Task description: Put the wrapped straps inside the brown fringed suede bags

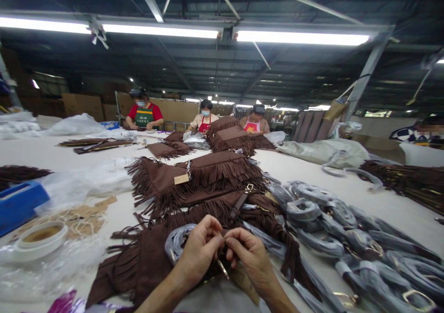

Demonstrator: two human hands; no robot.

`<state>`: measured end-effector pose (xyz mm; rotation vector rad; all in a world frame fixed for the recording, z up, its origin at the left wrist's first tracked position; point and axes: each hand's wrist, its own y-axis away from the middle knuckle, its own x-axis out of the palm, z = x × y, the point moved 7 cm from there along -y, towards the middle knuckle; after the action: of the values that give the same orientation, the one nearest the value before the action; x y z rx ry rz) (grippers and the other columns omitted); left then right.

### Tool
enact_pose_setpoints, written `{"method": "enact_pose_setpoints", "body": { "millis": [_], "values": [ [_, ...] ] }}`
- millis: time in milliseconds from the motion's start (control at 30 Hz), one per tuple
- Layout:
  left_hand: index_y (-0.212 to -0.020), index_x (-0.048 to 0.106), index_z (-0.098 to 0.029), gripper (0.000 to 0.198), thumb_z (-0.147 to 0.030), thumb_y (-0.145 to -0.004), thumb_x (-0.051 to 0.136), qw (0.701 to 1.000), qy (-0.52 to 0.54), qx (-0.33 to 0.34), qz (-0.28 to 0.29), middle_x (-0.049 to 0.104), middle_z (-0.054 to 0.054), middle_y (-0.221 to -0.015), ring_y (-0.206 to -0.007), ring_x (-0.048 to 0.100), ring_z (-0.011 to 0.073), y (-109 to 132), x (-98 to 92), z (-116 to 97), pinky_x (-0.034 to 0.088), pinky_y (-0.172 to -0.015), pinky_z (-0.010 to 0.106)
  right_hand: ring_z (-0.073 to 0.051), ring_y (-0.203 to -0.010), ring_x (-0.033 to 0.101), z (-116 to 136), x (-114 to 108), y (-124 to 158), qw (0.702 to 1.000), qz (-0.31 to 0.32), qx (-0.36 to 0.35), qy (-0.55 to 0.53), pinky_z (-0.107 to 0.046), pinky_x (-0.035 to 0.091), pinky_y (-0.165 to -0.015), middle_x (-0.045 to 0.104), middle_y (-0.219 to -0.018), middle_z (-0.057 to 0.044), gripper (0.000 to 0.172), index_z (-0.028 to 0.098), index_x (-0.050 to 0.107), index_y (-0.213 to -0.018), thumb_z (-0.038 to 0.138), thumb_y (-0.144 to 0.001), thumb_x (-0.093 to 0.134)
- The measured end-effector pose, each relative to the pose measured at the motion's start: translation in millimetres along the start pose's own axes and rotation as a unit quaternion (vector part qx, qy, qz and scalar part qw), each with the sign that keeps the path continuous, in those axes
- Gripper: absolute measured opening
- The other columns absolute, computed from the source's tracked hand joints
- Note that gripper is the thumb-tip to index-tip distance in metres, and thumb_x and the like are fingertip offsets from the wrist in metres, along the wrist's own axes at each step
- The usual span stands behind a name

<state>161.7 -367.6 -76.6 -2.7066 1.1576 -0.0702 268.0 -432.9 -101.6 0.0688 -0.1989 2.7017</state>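
Note:
My left hand point(198, 253) and my right hand point(252, 256) meet at the lower middle, fingertips nearly touching. Each is closed in a pinch, but what lies between the fingers is too small to make out. Just under them shows a slim gold-coloured metal piece point(223, 269). A dark brown fringed bag point(147, 259) lies below, its fringe spread to the left. Beside my left hand is a coiled strap point(173, 244) in greyish plastic wrap. Farther up, more fringed bags point(222, 162) are piled, one bearing a tan paper tag point(181, 179).
Plastic-wrapped straps point(322, 215) with gold buckles heap up on the right. At left are a blue bin point(22, 206), a round white tub point(41, 243), and tan tags with strings point(86, 213). Several people sit across the white table point(274, 165).

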Motion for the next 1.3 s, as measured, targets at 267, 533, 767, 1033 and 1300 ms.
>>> {"method": "enact_pose_setpoints", "body": {
  "millis": [267, 533, 767, 1033, 1300],
  "values": [
    [-0.074, 0.046, -0.019, 0.005, -0.02, -0.074, 0.051, 0.999, -0.028, 0.02, -0.031, 0.044, -0.007, -0.061, -0.052, 0.041, 0.0081, 1, 0.9, 0, 0.033, -0.049, 0.019, -0.011, -0.043, 0.052, -6, -1, -1, 0.999, -0.003, -0.022, 0.037, -0.021, 0.043, -0.044, 0.061, -0.051, 0.001, 0.045, 0.015, 0.065, -0.073, 0.06, -0.072, 0.071],
    [-0.068, 0.045, -0.019, 0.011, -0.022, -0.077, 0.05, 0.999, -0.037, 0.025, -0.019, 0.043, -0.007, -0.058, -0.047, 0.037, 0.0069, 5, 4.8, 1, 0.031, -0.045, 0.018, -0.013, -0.053, 0.058, 9, 1, 8, 0.98, 0.017, -0.127, 0.154, -0.022, 0.046, -0.055, 0.062, -0.058, 0.002, 0.02, 0.018, 0.064, -0.072, 0.029, -0.087, 0.056],
    [-0.086, 0.048, -0.02, 0.018, -0.026, -0.072, 0.057, 1.0, 0.028, -0.005, -0.014, 0.049, -0.009, -0.053, -0.037, 0.039, 0.0066, -10, 1.4, 1, 0.029, -0.037, 0.017, -0.012, -0.057, 0.058, 35, 3, 13, 0.943, 0.001, -0.244, 0.227, -0.022, 0.047, -0.054, 0.063, -0.078, -0.001, 0.023, 0.02, 0.067, -0.098, 0.028, -0.094, 0.046],
    [-0.091, 0.057, -0.018, 0.016, -0.021, -0.079, 0.047, 0.991, -0.12, 0.06, 0.003, 0.065, 0.002, -0.084, -0.058, 0.057, 0.0114, 7, -32.0, -30, 0.045, -0.058, 0.024, -0.017, -0.085, 0.061, 67, 25, 19, 0.861, 0.016, -0.269, 0.431, -0.026, 0.046, -0.077, 0.065, -0.088, -0.004, 0.027, 0.02, 0.062, -0.088, 0.024, -0.099, 0.037],
    [-0.086, 0.058, -0.02, 0.018, -0.01, -0.086, 0.043, 0.834, -0.543, 0.065, 0.073, 0.065, 0.006, -0.095, -0.088, 0.059, 0.0208, 82, -44.7, -15, 0.044, -0.076, 0.03, -0.031, -0.098, 0.067, 44, 110, -30, 0.734, 0.194, -0.105, 0.642, -0.036, 0.05, -0.082, 0.073, -0.103, -0.013, 0.05, 0.02, 0.063, -0.115, 0.033, -0.07, 0.08]
  ]
}}
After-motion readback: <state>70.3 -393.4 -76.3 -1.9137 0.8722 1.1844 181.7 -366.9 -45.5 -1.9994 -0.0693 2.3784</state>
